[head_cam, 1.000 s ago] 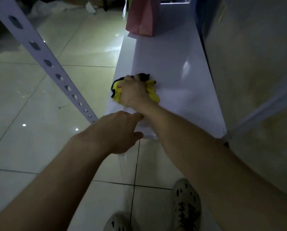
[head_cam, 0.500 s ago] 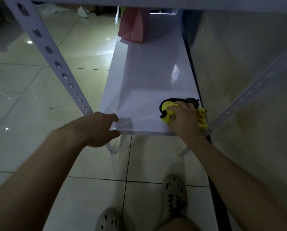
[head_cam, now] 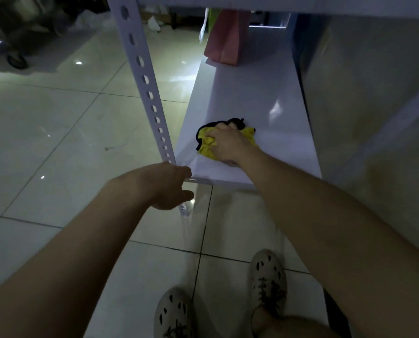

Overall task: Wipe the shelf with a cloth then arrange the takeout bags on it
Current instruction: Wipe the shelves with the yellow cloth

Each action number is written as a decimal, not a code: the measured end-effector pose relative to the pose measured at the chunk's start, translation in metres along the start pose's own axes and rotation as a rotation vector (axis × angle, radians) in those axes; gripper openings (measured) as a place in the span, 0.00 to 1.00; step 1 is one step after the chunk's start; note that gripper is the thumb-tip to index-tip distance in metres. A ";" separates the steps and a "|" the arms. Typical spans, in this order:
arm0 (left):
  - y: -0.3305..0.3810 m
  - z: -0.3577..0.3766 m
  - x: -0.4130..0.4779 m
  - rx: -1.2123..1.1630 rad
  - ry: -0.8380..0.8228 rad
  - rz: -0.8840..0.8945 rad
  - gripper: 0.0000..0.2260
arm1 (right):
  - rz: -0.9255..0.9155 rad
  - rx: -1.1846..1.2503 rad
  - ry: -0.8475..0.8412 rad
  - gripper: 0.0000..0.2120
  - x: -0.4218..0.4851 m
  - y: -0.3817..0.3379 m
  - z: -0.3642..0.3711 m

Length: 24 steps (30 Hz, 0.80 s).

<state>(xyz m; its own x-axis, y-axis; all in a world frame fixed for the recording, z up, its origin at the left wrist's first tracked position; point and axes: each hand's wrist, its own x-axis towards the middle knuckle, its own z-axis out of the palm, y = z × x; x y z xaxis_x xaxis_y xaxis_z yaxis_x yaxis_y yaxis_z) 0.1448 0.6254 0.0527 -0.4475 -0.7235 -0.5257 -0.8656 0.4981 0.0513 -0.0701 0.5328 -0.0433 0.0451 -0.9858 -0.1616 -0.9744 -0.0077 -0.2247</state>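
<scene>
We log: shelf point(head_cam: 252, 93), 1 pink bag point(head_cam: 224, 42) at its far end; right grip point(head_cam: 228, 145) clutching yellow cloth point(head_cam: 207, 142) on it; left grip point(head_cam: 167, 189) holding its near corner.

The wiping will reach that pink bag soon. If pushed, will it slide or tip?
It may slide readily: the shelf under the pink bag looks glossy, showing reflections. It stands tall on a narrow base, so a high push could tip it. It looks like creased paper, likely light and crushable; contents are hidden.
</scene>
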 end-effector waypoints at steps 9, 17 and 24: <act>-0.015 0.006 -0.023 -0.055 0.066 0.004 0.27 | -0.046 -0.131 -0.205 0.27 -0.109 -0.029 -0.052; -0.026 0.035 -0.074 -0.074 0.044 -0.057 0.28 | -0.068 -0.074 -0.301 0.29 -0.227 -0.088 -0.106; -0.011 0.065 -0.158 -0.185 0.107 -0.022 0.28 | -0.022 0.141 -0.320 0.34 -0.302 -0.117 -0.070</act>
<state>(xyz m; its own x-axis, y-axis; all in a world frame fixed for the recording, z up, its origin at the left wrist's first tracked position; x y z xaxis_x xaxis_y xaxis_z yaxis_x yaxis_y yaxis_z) 0.2401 0.7657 0.0799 -0.4405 -0.7850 -0.4356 -0.8977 0.3920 0.2013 0.0147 0.8197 0.0987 0.1542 -0.8829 -0.4435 -0.9334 0.0170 -0.3584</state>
